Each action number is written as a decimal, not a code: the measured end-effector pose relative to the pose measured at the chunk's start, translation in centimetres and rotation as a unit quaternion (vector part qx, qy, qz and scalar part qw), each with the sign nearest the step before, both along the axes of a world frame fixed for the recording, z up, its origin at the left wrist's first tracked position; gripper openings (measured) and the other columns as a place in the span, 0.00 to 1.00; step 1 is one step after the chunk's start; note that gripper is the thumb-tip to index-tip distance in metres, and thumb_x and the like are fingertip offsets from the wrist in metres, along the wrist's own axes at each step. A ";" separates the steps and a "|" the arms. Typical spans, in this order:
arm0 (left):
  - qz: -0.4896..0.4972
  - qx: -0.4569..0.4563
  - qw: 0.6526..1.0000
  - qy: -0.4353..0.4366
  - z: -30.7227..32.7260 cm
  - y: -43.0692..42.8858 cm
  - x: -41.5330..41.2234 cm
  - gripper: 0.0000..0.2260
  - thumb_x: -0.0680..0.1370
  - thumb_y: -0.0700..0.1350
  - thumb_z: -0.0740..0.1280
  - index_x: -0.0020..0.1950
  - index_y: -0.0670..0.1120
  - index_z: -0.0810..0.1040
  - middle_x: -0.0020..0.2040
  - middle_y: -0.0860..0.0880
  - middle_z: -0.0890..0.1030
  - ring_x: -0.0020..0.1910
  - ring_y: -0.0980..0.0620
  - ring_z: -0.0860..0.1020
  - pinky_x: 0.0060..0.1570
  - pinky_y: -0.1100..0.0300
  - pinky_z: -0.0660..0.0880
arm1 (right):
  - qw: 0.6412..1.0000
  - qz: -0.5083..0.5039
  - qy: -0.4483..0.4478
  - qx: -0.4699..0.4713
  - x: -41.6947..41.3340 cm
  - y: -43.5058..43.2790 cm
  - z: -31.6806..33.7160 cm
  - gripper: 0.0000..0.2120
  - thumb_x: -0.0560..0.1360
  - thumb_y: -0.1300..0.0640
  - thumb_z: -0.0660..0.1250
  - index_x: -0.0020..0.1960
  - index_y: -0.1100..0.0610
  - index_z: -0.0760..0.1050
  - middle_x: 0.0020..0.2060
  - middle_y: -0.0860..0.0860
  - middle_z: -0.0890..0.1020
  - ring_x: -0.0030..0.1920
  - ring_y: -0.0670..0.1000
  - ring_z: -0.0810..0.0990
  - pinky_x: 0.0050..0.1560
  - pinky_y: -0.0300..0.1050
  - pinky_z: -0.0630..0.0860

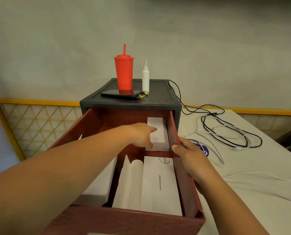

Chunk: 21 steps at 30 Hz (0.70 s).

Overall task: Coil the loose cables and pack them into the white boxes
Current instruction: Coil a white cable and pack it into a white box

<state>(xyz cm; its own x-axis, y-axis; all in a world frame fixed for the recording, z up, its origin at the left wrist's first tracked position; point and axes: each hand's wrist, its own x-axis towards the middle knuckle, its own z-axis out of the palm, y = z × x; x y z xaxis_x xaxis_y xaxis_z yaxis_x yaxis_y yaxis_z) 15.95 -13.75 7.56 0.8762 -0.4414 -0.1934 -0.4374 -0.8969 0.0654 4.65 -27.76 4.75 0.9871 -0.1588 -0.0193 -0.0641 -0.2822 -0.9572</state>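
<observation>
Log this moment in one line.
left hand: grips white box in drawer | right hand: holds drawer side | cables: uncoiled on table

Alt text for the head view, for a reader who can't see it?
A left hand grips a small white box at the back of an open red drawer, while the right hand holds the drawer's right wall. Black and white cables lie loose on the table nearby.

Perhaps a home room, drawer cabinet, tumbler (red)

The right hand hides part of a blue sticker; the white cable runs off the right edge.
</observation>
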 end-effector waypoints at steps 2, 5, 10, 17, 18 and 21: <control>-0.016 -0.043 0.999 -0.003 1.7 1.3 -2.8 0.32 0.76 0.55 0.66 0.76 0.53 0.55 0.76 0.49 0.59 0.73 0.47 0.60 0.68 0.55 0.62 | 0.999 0.013 0.010 0.044 -1.3 -0.5 -0.4 0.21 0.77 0.50 0.61 0.69 0.46 0.66 0.65 0.49 0.73 0.64 0.53 0.72 0.65 0.53 0.69; -0.034 -0.113 0.993 -0.021 3.2 5.2 -8.1 0.29 0.75 0.59 0.64 0.74 0.56 0.60 0.75 0.54 0.61 0.73 0.53 0.60 0.71 0.57 0.59 | 0.992 0.053 0.018 0.112 -4.2 -0.6 -0.9 0.30 0.66 0.35 0.66 0.66 0.42 0.70 0.64 0.44 0.75 0.64 0.51 0.74 0.67 0.56 0.68; -0.020 -0.216 0.976 -0.027 2.0 12.9 -15.9 0.36 0.59 0.80 0.56 0.64 0.67 0.67 0.63 0.70 0.67 0.65 0.71 0.63 0.62 0.71 0.60 | 0.984 0.085 -0.029 0.155 -9.4 -0.8 -2.3 0.29 0.60 0.27 0.62 0.59 0.35 0.75 0.57 0.38 0.80 0.60 0.44 0.77 0.63 0.52 0.70; 0.000 -0.163 0.979 -0.126 -0.8 16.6 -20.0 0.12 0.71 0.57 0.70 0.54 0.59 0.77 0.48 0.63 0.78 0.49 0.63 0.76 0.49 0.65 0.73 | 0.993 0.063 -0.095 0.030 -13.9 1.5 -4.6 0.38 0.57 0.40 0.76 0.65 0.39 0.67 0.54 0.37 0.81 0.54 0.36 0.78 0.53 0.37 0.74; 0.001 -0.152 0.977 -0.152 -1.1 16.8 -20.2 0.07 0.73 0.55 0.69 0.50 0.57 0.78 0.44 0.60 0.79 0.45 0.61 0.76 0.46 0.63 0.73 | 0.995 0.021 -0.094 0.019 -14.2 1.9 -5.0 0.34 0.61 0.47 0.77 0.64 0.41 0.67 0.50 0.39 0.82 0.51 0.38 0.79 0.50 0.34 0.72; 0.024 -0.140 0.971 -0.194 -1.8 17.3 -20.3 0.06 0.75 0.53 0.66 0.46 0.51 0.76 0.40 0.56 0.79 0.41 0.55 0.76 0.41 0.57 0.73 | 0.992 -0.081 -0.098 -0.023 -14.0 3.2 -6.0 0.26 0.69 0.59 0.74 0.64 0.51 0.70 0.48 0.43 0.80 0.50 0.46 0.79 0.43 0.33 0.70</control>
